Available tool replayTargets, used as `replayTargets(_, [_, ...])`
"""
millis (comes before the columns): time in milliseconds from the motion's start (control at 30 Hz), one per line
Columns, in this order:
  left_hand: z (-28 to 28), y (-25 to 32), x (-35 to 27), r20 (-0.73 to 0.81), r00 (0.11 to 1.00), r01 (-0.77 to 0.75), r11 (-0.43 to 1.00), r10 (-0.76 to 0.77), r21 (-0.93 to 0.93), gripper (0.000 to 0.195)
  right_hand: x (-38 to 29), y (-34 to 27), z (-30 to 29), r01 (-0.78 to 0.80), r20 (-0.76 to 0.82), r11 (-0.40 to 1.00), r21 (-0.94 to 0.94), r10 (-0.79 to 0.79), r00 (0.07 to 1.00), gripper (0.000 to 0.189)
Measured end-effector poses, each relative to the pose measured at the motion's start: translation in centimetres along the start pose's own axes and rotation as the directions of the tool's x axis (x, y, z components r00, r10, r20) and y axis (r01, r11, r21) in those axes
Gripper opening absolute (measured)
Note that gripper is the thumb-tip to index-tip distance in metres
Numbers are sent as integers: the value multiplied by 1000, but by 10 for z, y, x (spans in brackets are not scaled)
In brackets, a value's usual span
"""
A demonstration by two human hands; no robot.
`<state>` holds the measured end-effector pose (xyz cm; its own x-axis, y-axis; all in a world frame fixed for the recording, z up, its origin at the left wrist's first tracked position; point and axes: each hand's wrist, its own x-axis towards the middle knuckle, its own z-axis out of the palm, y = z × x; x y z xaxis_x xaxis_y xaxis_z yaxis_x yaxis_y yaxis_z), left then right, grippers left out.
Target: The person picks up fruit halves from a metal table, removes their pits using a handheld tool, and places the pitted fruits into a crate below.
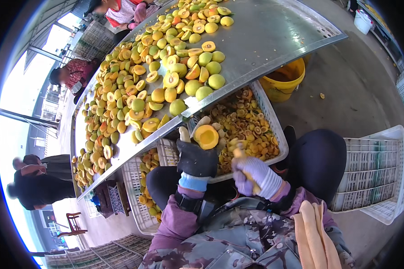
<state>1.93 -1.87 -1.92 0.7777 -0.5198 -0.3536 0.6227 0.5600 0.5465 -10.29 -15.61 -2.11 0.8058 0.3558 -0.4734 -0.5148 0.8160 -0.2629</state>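
My left hand [198,158], in a dark glove with pale fingertips, holds a halved yellow stone fruit [206,137], likely a peach. Its cut face is up and shows a hollow at the centre. Close by on the right, my right hand [257,176] wears a lilac striped glove and grips a tool with a yellowish handle [247,175]; its working end is blurred. Below both hands stands a white plastic crate [272,116] holding fruit scraps and cut pieces with stones. Whole and halved fruit [151,77] lie heaped on the metal table [256,43] ahead.
The table's raised metal edge [219,97] runs just beyond my left hand. Another crate [133,191] with fruit halves stands at my left knee. A yellow bucket [282,87] sits under the table, and a white crate [387,181] to my right. Several people are beyond the table.
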Motion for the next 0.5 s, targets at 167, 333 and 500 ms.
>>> replayTargets(167, [6, 6, -5, 60, 998, 7, 997, -12, 83, 54, -1, 1, -1, -38, 46, 999, -1, 38, 998, 20])
replayTargets(333, [7, 7, -14, 14, 983, -178, 917, 185, 356, 48, 4, -2, 0, 50, 66, 974, -220, -36, 997, 23])
replayTargets(500, [-47, 77, -49, 361, 639, -609, 160, 679, 777, 91, 18, 9, -17, 143, -169, 774, -617, -307, 936, 17])
